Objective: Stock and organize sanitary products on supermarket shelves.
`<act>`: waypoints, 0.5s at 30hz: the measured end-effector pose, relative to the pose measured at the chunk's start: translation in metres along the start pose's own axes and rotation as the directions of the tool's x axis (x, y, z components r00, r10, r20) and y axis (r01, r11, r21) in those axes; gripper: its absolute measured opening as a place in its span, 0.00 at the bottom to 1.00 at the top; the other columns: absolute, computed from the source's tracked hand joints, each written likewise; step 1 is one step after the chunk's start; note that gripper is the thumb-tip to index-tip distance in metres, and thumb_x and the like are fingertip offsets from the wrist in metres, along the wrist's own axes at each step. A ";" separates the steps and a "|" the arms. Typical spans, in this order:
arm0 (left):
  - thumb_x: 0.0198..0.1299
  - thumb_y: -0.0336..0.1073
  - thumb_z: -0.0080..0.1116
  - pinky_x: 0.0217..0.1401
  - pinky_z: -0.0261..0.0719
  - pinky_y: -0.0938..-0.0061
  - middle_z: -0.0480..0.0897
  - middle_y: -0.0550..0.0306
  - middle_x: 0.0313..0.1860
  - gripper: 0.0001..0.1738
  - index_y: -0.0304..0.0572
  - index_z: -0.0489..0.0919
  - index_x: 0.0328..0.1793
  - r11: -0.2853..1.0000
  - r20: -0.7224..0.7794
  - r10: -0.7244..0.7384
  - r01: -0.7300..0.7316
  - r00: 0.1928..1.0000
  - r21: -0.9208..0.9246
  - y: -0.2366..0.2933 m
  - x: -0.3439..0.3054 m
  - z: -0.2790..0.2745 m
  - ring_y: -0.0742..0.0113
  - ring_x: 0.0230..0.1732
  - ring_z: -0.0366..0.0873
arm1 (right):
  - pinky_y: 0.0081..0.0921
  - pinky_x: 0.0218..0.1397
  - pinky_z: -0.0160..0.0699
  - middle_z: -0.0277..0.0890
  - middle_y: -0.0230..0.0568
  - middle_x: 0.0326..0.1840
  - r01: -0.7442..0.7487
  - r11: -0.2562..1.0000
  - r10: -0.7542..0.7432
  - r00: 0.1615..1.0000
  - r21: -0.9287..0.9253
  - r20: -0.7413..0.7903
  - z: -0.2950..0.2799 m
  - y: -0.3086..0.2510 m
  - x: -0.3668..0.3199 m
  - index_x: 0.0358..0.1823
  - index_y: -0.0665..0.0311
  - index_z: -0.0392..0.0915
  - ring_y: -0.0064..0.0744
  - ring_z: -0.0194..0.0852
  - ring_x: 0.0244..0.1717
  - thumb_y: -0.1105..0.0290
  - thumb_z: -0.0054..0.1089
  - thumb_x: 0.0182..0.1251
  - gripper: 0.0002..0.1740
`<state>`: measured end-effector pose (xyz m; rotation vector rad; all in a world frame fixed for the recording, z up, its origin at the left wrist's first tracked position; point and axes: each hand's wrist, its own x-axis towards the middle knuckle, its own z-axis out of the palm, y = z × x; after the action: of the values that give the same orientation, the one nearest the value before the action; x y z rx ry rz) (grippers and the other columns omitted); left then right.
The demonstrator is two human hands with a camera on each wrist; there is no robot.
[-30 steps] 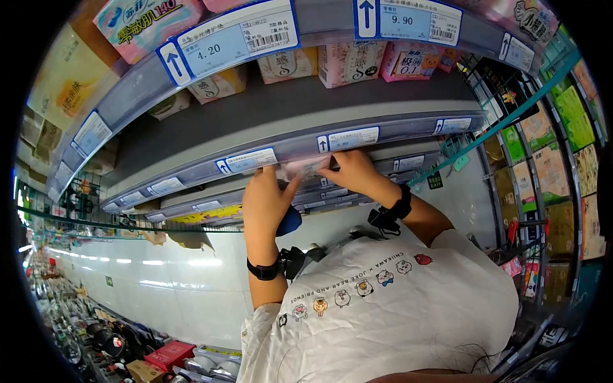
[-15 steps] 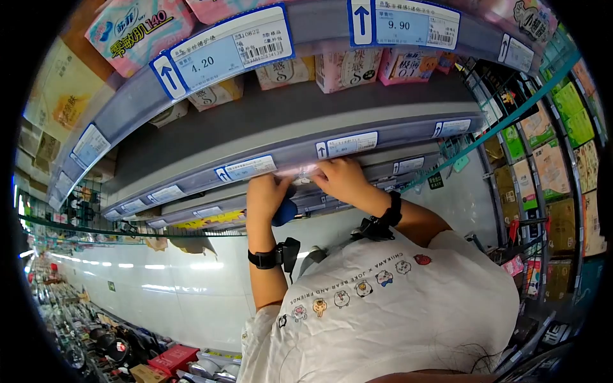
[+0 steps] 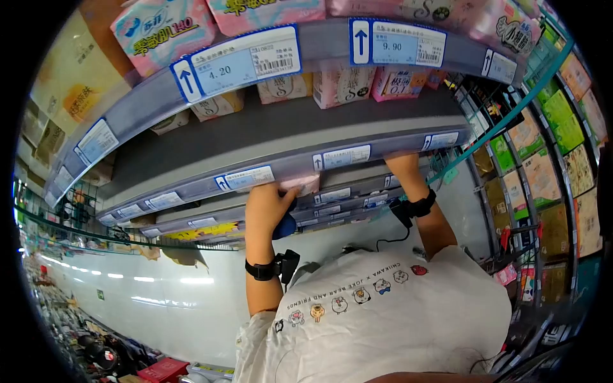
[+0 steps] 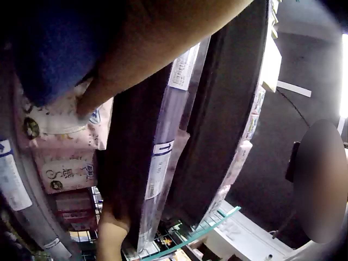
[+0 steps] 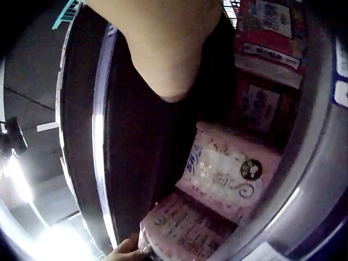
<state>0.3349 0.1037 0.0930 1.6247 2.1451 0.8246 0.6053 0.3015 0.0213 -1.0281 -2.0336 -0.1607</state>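
Note:
My left hand (image 3: 265, 207) reaches under the lip of a shelf and holds a pink pack of sanitary pads (image 3: 308, 185), its thumb lying on the pack. Bunched beneath that hand is something blue (image 3: 285, 227), cloth-like in the left wrist view. In the right wrist view the left fingertips are right at the corner of this pack (image 5: 179, 228). My right hand (image 3: 402, 167) is farther right under the same lip, its fingers hidden from the head camera. Close below it in the right wrist view are another pink pack (image 5: 228, 171) and red packs (image 5: 266, 106).
Shelf edges (image 3: 345, 143) with price labels run across in front of me. Pad packs (image 3: 345, 86) stand on the shelf above, behind a larger labelled rail (image 3: 319, 60). A green wire divider (image 3: 511, 118) closes the right end. Tissue packs (image 3: 562, 124) fill the shelves beyond.
My right hand has left the pink pack and moved right along the shelf, under the lip. The left hand stays at the pack. The head view has shifted slightly.

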 end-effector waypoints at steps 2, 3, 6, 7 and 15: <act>0.47 0.40 0.66 0.40 0.76 0.64 0.81 0.42 0.33 0.21 0.32 0.78 0.44 0.999 -0.037 0.034 -0.035 0.999 -0.032 -0.004 0.002 0.006 0.49 0.34 0.80 | 0.42 0.70 0.51 0.62 0.46 0.65 0.076 0.964 -0.012 0.970 -0.256 0.242 0.007 0.020 0.012 0.63 0.54 0.66 0.50 0.56 0.67 0.50 0.52 0.59 0.31; 0.48 0.41 0.66 0.39 0.76 0.64 0.81 0.43 0.31 0.21 0.32 0.78 0.43 0.998 -0.054 0.051 -0.053 0.997 -0.045 -0.004 0.002 0.007 0.49 0.33 0.80 | 0.42 0.70 0.51 0.62 0.46 0.65 0.104 0.939 0.004 0.949 -0.327 0.314 0.009 0.025 0.017 0.63 0.54 0.66 0.51 0.56 0.67 0.50 0.52 0.59 0.31; 0.48 0.42 0.65 0.39 0.76 0.65 0.81 0.42 0.33 0.21 0.30 0.78 0.42 0.999 -0.020 0.023 -0.023 1.000 -0.023 -0.003 0.002 0.005 0.48 0.34 0.80 | 0.42 0.70 0.51 0.62 0.47 0.66 0.106 0.903 0.074 0.916 -0.416 0.394 0.020 0.035 0.034 0.63 0.54 0.66 0.51 0.56 0.67 0.50 0.52 0.59 0.31; 0.48 0.42 0.65 0.38 0.76 0.65 0.81 0.41 0.33 0.21 0.30 0.78 0.41 0.999 -0.020 0.025 -0.025 0.999 -0.026 -0.005 0.002 0.006 0.48 0.34 0.80 | 0.42 0.70 0.51 0.62 0.47 0.66 0.099 0.898 0.092 0.910 -0.429 0.404 0.022 0.037 0.036 0.63 0.54 0.66 0.51 0.56 0.67 0.50 0.52 0.59 0.31; 0.49 0.43 0.64 0.41 0.75 0.61 0.80 0.39 0.34 0.22 0.31 0.77 0.43 0.995 -0.121 0.097 -0.101 0.988 -0.023 -0.008 -0.004 0.010 0.43 0.37 0.78 | 0.42 0.70 0.51 0.61 0.47 0.66 0.088 0.874 0.155 0.881 -0.478 0.446 0.040 0.031 0.045 0.63 0.54 0.66 0.51 0.56 0.67 0.50 0.51 0.60 0.31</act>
<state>0.3359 0.1006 0.0802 1.7193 2.1351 1.0023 0.5885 0.3675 0.0207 -1.5382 -2.4846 -0.4629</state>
